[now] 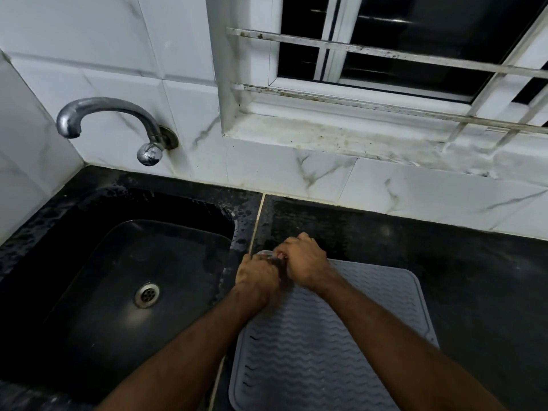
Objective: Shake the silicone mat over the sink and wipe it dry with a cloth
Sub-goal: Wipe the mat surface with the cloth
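While the mat [332, 330] lies flat on the tabletop [444, 262] just right of the sink [124, 262], both hands crowd its far left corner, so the step in hand looks like getting a hold for the lift. To do it well, I judge the corner should be peeled up first, then the hands spread along the far edge so the floppy sheet hangs evenly and any water runs toward the sink, not the tabletop. The left hand [258, 277] is curled narrow at the mat's left edge; the right hand [305, 259] is fisted tight over the corner. Something small and pale glints between them, too blurred to name. Whether either grip has closed on the mat, I cannot tell. No cloth is in sight.
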